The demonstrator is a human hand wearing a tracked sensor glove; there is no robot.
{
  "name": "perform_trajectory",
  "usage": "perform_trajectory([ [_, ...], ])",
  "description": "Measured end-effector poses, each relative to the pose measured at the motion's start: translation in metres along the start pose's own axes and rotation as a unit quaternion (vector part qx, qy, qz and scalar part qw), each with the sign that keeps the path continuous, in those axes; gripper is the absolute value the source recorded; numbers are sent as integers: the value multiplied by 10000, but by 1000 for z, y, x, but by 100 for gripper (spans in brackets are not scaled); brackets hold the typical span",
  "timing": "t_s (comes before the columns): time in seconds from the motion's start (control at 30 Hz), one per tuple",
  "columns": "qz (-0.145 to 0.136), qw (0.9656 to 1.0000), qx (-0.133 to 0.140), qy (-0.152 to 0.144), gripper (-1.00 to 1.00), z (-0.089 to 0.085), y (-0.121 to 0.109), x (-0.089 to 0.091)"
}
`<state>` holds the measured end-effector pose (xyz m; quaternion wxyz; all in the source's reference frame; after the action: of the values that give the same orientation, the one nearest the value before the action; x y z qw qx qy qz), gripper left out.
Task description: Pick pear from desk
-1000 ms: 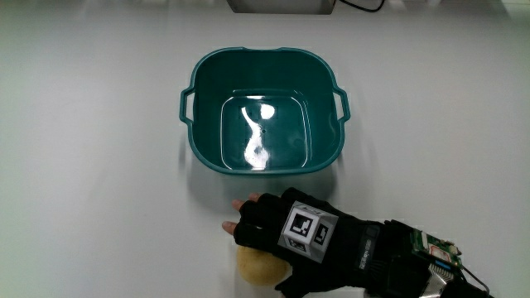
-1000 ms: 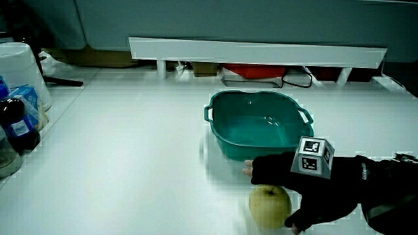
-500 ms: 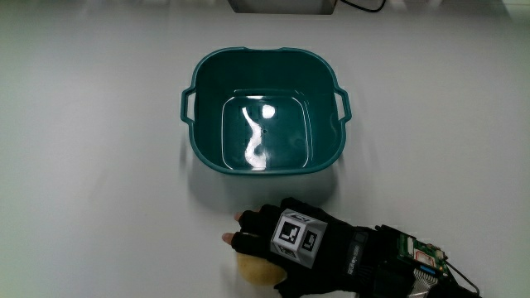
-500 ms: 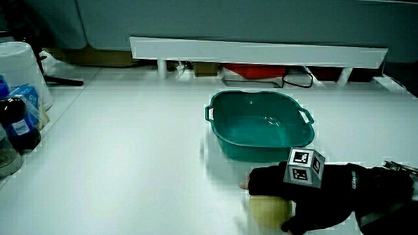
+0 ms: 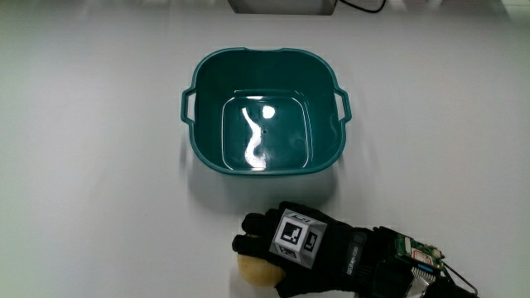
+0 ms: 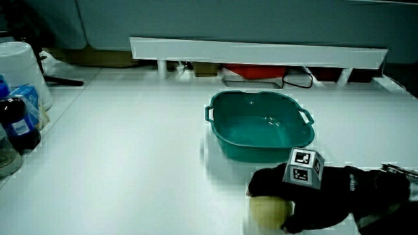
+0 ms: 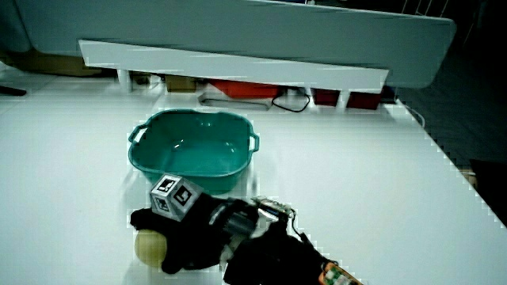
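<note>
A yellow-green pear [image 5: 253, 270] lies on the white table, nearer to the person than the teal basin [image 5: 195, 124]. The hand [image 5: 277, 244] in its black glove rests on the pear, fingers curled down over its top and around it. Both side views show the same: the pear [image 6: 268, 211] [image 7: 150, 245] sits under the hand [image 6: 287, 189] [image 7: 181, 226], still on the table. Much of the pear is hidden by the glove. The patterned cube [image 5: 296, 233] faces upward.
The teal basin [image 6: 225, 134] [image 7: 142, 158] stands with nothing in it, between the pear and the low partition [image 6: 261, 51]. In a side view a white container [image 6: 23, 72] and dark bottles [image 6: 16, 124] stand at the table's edge.
The fingers have curled down onto the pear; the bare fingertips seen earlier are now tucked against it. The pear and basin have not moved.
</note>
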<state>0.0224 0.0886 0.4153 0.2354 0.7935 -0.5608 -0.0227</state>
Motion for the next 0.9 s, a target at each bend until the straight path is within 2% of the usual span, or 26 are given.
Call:
perform_trajectory([
  [0.07, -10, 10000, 37, 18, 100, -1, 0, 0],
  [0.33, -11, 9999, 92, 54, 100, 4, -5, 5],
  [0.43, -2, 9997, 236, 48, 100, 16, -10, 9],
  [0.47, -22, 9999, 129, 16, 100, 13, -11, 12],
  [0.7, -163, 9993, 347, 22, 100, 43, -26, 26],
  [0.9, -242, 9991, 343, -2, 100, 67, -35, 38],
])
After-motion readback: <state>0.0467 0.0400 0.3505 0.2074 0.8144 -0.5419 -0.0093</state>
